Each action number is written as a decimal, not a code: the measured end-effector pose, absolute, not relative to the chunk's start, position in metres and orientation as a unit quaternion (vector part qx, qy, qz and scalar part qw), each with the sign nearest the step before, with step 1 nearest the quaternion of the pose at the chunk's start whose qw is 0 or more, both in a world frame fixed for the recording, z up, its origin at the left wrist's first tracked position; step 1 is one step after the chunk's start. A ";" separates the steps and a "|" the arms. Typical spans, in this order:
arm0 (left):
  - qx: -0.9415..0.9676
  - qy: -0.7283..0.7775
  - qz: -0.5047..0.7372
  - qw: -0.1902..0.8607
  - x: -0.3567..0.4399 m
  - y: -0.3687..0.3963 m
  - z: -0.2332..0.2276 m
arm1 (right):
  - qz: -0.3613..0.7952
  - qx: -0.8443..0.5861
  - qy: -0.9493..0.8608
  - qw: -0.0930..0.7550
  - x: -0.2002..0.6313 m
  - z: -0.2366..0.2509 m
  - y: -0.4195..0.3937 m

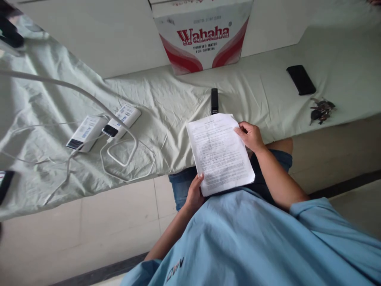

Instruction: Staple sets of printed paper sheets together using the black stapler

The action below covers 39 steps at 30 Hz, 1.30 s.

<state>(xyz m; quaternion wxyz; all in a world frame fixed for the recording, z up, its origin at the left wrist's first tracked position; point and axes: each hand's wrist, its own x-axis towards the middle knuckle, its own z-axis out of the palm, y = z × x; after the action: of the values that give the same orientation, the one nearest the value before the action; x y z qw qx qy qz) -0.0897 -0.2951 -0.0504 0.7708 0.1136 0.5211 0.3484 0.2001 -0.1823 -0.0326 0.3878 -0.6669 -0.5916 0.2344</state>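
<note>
A stack of printed paper sheets [222,153] rests partly over the table's near edge and partly above my lap. My left hand [195,193] grips its lower left corner, thumb on top and the other fingers hidden beneath. At the upper right edge, my right hand [250,135] pinches the sheets between thumb and fingers. Small lines of print cover the top page, too fine to read. Just beyond the sheets' top edge lies a black stapler-like object [214,101], its kind not certain.
A Wahaha water carton [205,39] stands at the back of the cloth-covered table [166,91]. Two white power banks [86,133] with tangled white cables [131,153] lie left. A black phone or case [301,80] and a bunch of keys [322,110] lie right.
</note>
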 end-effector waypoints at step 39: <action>0.206 0.517 0.381 0.739 -0.090 -0.302 -0.065 | 0.202 -0.670 -0.534 0.474 0.220 -0.040 -0.181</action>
<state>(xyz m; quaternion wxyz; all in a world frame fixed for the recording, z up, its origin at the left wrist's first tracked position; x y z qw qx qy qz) -0.0898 -0.3017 -0.0646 0.7388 0.2062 0.5165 0.3806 0.2204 -0.1810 -0.0399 0.4742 -0.6704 -0.5339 0.2015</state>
